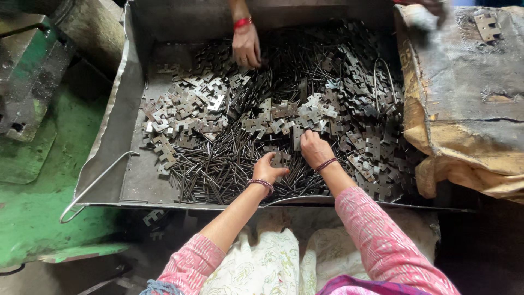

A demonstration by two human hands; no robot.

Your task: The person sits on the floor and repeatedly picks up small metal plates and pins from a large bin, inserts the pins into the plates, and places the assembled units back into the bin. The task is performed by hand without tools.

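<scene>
A large metal tray holds a heap of flat notched metal plates and many thin metal pins. My left hand rests on the pins near the tray's front edge, fingers curled around a small plate piece. My right hand is beside it, pressed into the pile with fingers closed on plates; what it grips is partly hidden. Both wrists wear thread bracelets.
Another person's hand with a red bracelet reaches into the tray from the far side. A worn sack-covered block stands at the right, with one plate on top. A green machine base is at the left. A wire handle juts from the tray's front corner.
</scene>
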